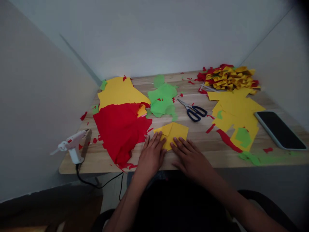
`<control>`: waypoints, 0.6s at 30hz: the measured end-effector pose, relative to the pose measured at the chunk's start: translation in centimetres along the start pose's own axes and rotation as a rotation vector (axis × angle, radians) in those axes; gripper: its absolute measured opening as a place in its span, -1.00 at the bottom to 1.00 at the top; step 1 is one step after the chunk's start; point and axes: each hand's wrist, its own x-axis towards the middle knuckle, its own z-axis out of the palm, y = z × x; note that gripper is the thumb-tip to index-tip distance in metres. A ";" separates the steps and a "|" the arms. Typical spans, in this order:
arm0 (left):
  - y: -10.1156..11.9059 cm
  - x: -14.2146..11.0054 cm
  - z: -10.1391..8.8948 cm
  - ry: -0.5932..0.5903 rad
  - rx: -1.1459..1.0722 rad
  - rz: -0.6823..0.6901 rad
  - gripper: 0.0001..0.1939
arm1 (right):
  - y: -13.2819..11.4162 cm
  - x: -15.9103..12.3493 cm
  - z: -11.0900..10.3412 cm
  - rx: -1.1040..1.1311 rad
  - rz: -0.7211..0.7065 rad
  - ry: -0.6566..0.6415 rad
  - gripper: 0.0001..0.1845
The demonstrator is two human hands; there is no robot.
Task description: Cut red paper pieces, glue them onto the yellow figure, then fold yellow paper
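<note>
A folded piece of yellow paper (180,130) lies flat near the table's front edge, with crease lines and a folded flap on its upper left. My left hand (151,153) rests on its left side, fingers stretched over the flap. My right hand (189,156) lies on its lower right part with the fingers spread flat. Scissors with dark blue handles (193,111) lie just beyond the paper, blades pointing to the upper left. Left of my left hand is a large sheet of red paper (118,125).
A hot glue gun (74,146) stands at the left front edge, its cord hanging down. Yellow sheet (120,91), green paper (164,100) and red scraps lie behind. To the right are cut yellow pieces (235,109), a phone (280,130) and a pile of yellow folded paper (231,79).
</note>
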 end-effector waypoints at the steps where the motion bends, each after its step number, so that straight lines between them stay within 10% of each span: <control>1: 0.1 -0.2 0.1 -0.006 0.009 -0.002 -0.54 | -0.1 0.0 0.0 -0.003 0.004 -0.004 -0.35; 12: 0.3 -0.1 0.5 0.058 -0.076 -0.089 -0.59 | 2.9 -2.5 -0.7 -0.126 0.148 0.115 -0.45; 18: -0.8 1.1 -0.8 0.083 -0.131 -0.026 -0.75 | 3.8 2.7 -3.3 0.072 0.116 0.275 -0.66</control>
